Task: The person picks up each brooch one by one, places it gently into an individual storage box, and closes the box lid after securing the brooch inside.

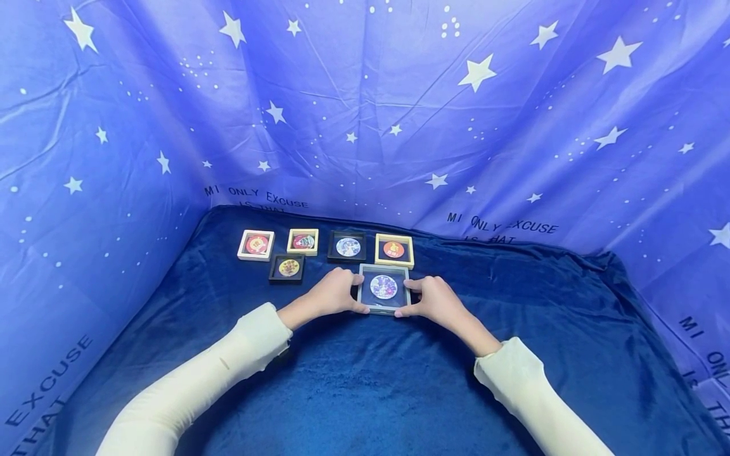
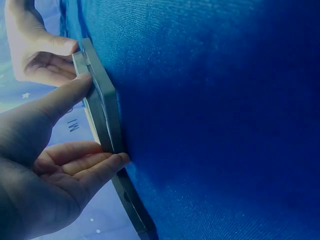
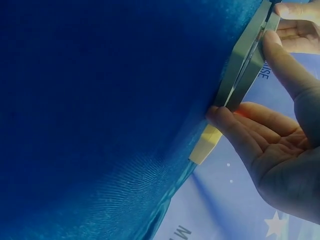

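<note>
A grey square display frame point(image 1: 367, 297) with a clear front lies on the blue cloth, a round purple-and-white badge point(image 1: 384, 287) showing in it. My left hand point(image 1: 336, 291) grips its left side, thumb at the near corner and fingers at the side. On the opposite side my right hand point(image 1: 438, 303) grips it in the same way. Both wrist views show the frame's two halves, the grey frame point(image 2: 102, 95) and again the frame point(image 3: 245, 60), with a thin gap along the edge between them. Thumbs press the upper half while fingertips reach the lower edge.
Behind stand a cream frame with an orange badge point(image 1: 393, 249) and a black frame with a blue-white badge point(image 1: 348, 246). Further left are a cream frame point(image 1: 303, 242), a white frame point(image 1: 255, 245) and a black frame with a yellow badge point(image 1: 288, 268). Starry curtains point(image 1: 365, 114) enclose the table.
</note>
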`<action>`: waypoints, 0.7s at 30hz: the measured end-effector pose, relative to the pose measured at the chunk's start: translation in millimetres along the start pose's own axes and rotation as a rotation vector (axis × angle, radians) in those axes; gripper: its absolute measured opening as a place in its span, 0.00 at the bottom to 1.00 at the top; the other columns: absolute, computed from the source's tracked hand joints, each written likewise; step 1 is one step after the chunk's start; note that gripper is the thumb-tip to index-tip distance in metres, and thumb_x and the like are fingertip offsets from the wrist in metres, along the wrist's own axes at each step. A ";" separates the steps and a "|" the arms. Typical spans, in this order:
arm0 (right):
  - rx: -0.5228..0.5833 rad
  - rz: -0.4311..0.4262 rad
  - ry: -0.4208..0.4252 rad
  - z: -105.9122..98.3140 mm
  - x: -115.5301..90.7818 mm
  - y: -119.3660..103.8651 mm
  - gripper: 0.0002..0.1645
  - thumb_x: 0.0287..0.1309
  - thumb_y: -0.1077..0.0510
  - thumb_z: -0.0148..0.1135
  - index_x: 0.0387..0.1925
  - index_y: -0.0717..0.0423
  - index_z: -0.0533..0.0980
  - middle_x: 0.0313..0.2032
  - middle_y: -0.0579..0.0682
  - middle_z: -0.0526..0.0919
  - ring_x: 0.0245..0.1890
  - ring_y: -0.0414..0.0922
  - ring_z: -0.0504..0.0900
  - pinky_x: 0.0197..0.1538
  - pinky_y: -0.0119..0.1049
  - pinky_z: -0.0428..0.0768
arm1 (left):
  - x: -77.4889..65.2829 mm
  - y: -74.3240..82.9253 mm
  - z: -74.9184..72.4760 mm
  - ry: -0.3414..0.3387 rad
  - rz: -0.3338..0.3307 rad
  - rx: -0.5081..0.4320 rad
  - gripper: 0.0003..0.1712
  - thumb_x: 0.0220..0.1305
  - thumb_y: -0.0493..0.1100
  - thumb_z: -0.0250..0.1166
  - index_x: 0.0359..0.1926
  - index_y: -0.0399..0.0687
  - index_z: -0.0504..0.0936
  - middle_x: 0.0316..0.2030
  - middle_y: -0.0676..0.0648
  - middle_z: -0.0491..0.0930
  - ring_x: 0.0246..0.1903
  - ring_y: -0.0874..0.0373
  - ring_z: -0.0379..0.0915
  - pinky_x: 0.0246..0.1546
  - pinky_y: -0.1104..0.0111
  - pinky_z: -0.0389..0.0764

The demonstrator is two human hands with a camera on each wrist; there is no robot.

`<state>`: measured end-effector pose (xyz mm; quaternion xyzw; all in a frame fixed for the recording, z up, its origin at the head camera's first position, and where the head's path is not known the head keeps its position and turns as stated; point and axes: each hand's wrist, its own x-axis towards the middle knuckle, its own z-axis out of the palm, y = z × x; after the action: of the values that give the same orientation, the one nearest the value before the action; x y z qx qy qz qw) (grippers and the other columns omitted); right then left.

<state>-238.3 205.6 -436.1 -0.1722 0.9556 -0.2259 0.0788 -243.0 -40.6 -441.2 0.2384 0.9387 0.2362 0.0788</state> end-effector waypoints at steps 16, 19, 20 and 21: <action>-0.016 -0.008 -0.004 0.6 -0.1 -2.4 0.46 0.45 0.45 0.83 0.60 0.67 0.77 0.58 0.69 0.80 0.43 0.46 0.83 0.41 0.40 0.77 | 0.1 5.2 -1.2 -0.010 0.011 0.037 0.41 0.52 0.53 0.81 0.61 0.33 0.80 0.59 0.37 0.81 0.57 0.45 0.81 0.57 0.59 0.81; -0.016 -0.005 -0.011 0.7 0.5 -2.7 0.46 0.45 0.45 0.83 0.60 0.68 0.77 0.59 0.69 0.80 0.44 0.46 0.83 0.41 0.39 0.77 | 0.2 5.5 -1.1 -0.008 0.003 0.024 0.41 0.52 0.52 0.81 0.60 0.32 0.80 0.59 0.37 0.82 0.57 0.45 0.81 0.57 0.58 0.81; -0.016 -0.004 -0.012 0.8 0.5 -2.9 0.46 0.45 0.45 0.83 0.60 0.68 0.77 0.58 0.69 0.80 0.44 0.46 0.83 0.41 0.39 0.77 | 0.3 5.5 -1.0 -0.009 0.001 0.019 0.41 0.51 0.52 0.81 0.60 0.32 0.80 0.59 0.37 0.82 0.56 0.45 0.81 0.57 0.58 0.81; -0.017 -0.003 -0.011 0.8 0.6 -3.2 0.46 0.44 0.45 0.83 0.60 0.68 0.77 0.58 0.69 0.80 0.45 0.46 0.83 0.41 0.39 0.76 | 0.2 5.6 -1.0 -0.008 -0.002 0.015 0.41 0.51 0.52 0.81 0.60 0.32 0.80 0.59 0.37 0.81 0.56 0.45 0.82 0.57 0.59 0.81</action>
<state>-237.7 202.3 -435.4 -0.1752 0.9568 -0.2170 0.0821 -241.1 -36.5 -437.6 0.2391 0.9403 0.2281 0.0812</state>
